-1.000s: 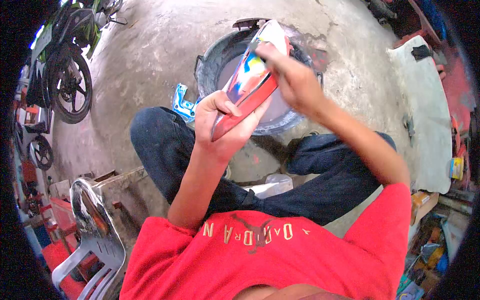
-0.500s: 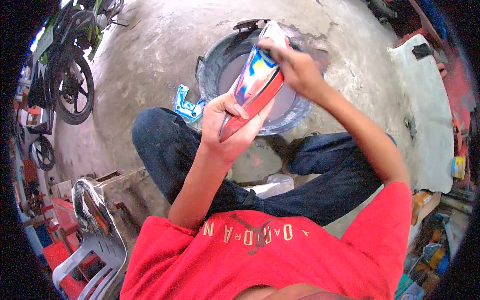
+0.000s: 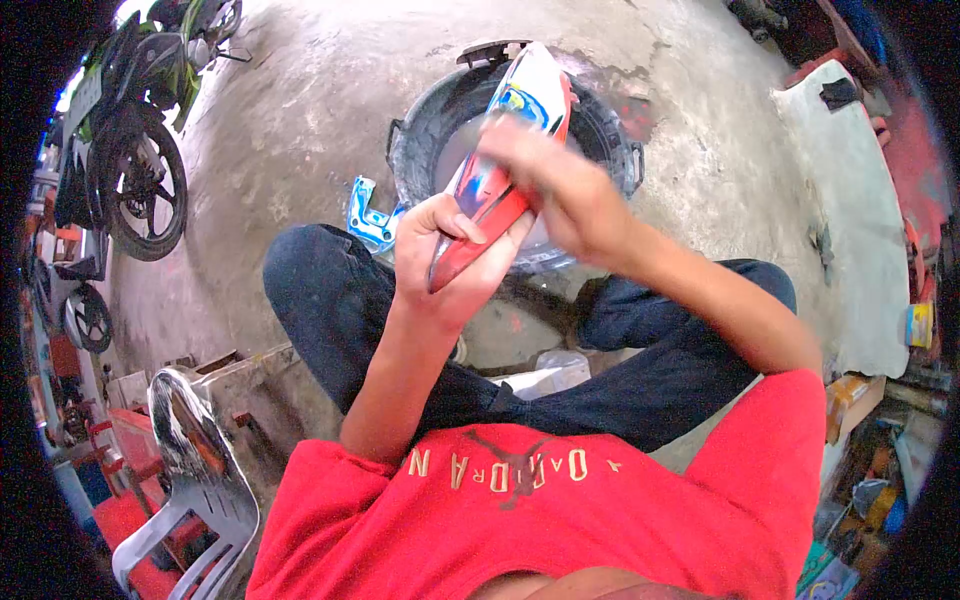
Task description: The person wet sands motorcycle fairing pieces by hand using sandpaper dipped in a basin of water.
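A long, pointed panel (image 3: pixel 537 88), painted red, white, blue and yellow, is held at a slant over a dark round tub (image 3: pixel 420 130) with cloudy liquid in it. My left hand (image 3: pixel 450 255) is wrapped round the panel's lower red end, thumb on top. Across the panel's middle lies my right hand (image 3: pixel 560 185), blurred, with its fingers on the painted face; whether they hold anything small is hidden. A blue and white bracket-shaped part (image 3: pixel 371 215) rests on the floor left of the tub.
Motorcycles with a black wheel (image 3: pixel 145 185) stand at the upper left. A grey plastic chair (image 3: pixel 205 470) is at the lower left. On the right lies a long pale panel (image 3: pixel 850 220). Between my legs is a white plastic bag (image 3: pixel 550 373).
My right hand has slid down the panel from near its upper end to its middle, uncovering the blue and yellow pattern there. My left hand keeps its hold, shifted slightly.
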Demonstrator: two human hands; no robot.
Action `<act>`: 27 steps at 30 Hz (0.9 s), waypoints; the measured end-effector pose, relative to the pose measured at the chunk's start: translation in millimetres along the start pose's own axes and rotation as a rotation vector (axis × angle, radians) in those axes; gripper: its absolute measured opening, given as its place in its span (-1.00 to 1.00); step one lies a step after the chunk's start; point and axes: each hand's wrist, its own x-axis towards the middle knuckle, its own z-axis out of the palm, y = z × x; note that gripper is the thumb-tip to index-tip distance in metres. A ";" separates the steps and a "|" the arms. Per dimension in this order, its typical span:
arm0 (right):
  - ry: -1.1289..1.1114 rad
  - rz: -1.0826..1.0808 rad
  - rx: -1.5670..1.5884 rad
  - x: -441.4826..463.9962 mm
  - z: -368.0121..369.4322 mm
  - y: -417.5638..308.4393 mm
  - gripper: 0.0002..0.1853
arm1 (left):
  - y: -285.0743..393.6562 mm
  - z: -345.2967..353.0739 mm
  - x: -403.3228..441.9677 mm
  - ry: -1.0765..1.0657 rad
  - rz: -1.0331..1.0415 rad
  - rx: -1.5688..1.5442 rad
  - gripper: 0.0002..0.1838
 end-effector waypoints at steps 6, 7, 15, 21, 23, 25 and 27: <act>-0.060 0.713 0.117 28.5 -27.7 25.8 -0.55 | 3.0 6.6 -6.8 -0.048 -0.104 -0.175 -0.13; -0.032 0.518 0.103 22.4 -21.8 18.8 -0.54 | 2.9 5.2 -6.0 -0.038 -0.090 -0.177 -0.14; 0.053 0.178 0.146 12.2 -9.5 19.8 -0.55 | 2.0 1.1 -6.0 -0.020 -0.081 -0.176 -0.16; -0.078 -0.217 -0.028 -0.6 -8.0 -16.3 -0.53 | 7.1 6.0 -4.8 -0.007 -0.020 -0.085 -0.12; 0.011 -0.188 -0.051 -6.4 -2.6 23.8 -0.57 | 7.6 6.6 -7.4 -0.001 -0.025 -0.080 -0.11; 0.063 0.339 0.094 5.3 -13.9 33.2 -0.53 | 7.5 5.8 -8.6 -0.037 -0.074 -0.207 -0.10; 0.019 0.481 -0.007 7.0 -17.5 28.0 -0.50 | 8.2 8.0 -8.8 -0.048 -0.053 -0.173 -0.09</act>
